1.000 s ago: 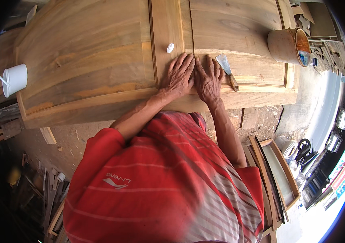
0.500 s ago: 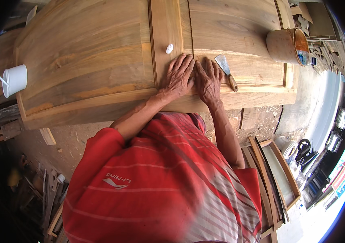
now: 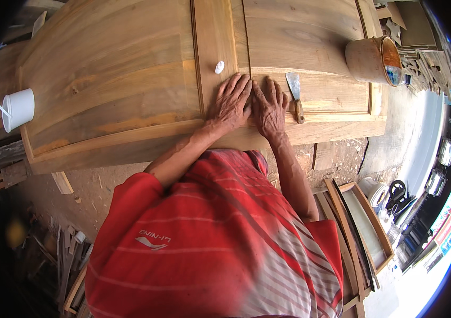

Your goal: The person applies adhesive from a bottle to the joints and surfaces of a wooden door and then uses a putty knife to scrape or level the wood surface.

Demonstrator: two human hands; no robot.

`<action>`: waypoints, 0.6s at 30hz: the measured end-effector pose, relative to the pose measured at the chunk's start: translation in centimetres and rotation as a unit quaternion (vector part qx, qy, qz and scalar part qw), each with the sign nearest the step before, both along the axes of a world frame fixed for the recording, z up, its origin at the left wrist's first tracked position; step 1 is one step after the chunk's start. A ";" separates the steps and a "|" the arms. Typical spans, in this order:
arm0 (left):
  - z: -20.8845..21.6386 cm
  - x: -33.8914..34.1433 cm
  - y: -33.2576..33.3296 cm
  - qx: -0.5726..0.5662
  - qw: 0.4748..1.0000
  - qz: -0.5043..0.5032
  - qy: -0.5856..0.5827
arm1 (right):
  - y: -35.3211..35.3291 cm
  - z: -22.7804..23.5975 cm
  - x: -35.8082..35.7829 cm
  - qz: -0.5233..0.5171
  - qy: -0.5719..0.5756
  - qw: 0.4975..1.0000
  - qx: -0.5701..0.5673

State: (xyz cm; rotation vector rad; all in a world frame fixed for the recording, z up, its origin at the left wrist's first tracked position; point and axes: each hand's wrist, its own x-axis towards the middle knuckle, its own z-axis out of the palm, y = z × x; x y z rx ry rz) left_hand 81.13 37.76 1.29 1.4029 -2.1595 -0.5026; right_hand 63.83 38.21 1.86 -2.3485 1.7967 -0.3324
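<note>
A wooden door panel (image 3: 130,58) with raised mouldings lies flat in front of me. My left hand (image 3: 230,102) rests on its middle rail, palm down and fingers stretched forward. Close beside it, my right hand (image 3: 270,110) lies palm down near the moulding corner, its fingers slightly apart. Whatever may be under the palms is hidden. A putty knife (image 3: 296,98) with a wooden handle and a metal blade lies just right of my right hand. Beyond my left fingertips is a small white bottle (image 3: 219,67).
A white tub (image 3: 20,109) with a stick in it stands at the panel's left end. At the right is a stained bucket (image 3: 365,60), tipped in the view. Wooden frames (image 3: 363,228) lean at lower right; scrap wood (image 3: 69,249) lies at lower left.
The putty knife has turned a little, its handle now pointing more straight toward me. Both hands stay flat on the panel, the right shifted very slightly left. The view has moved slightly.
</note>
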 end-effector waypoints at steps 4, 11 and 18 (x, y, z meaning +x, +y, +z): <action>0.5 0.1 0.0 0.016 1.000 -0.010 -0.003 | -0.3 1.1 0.3 0.005 0.003 1.000 0.009; 0.3 0.1 -0.2 0.012 1.000 0.009 0.016 | -0.6 1.2 0.3 0.002 0.010 1.000 0.013; -0.8 -0.1 0.1 -0.009 0.999 0.018 0.029 | -1.6 1.1 0.6 -0.010 -0.039 0.999 0.031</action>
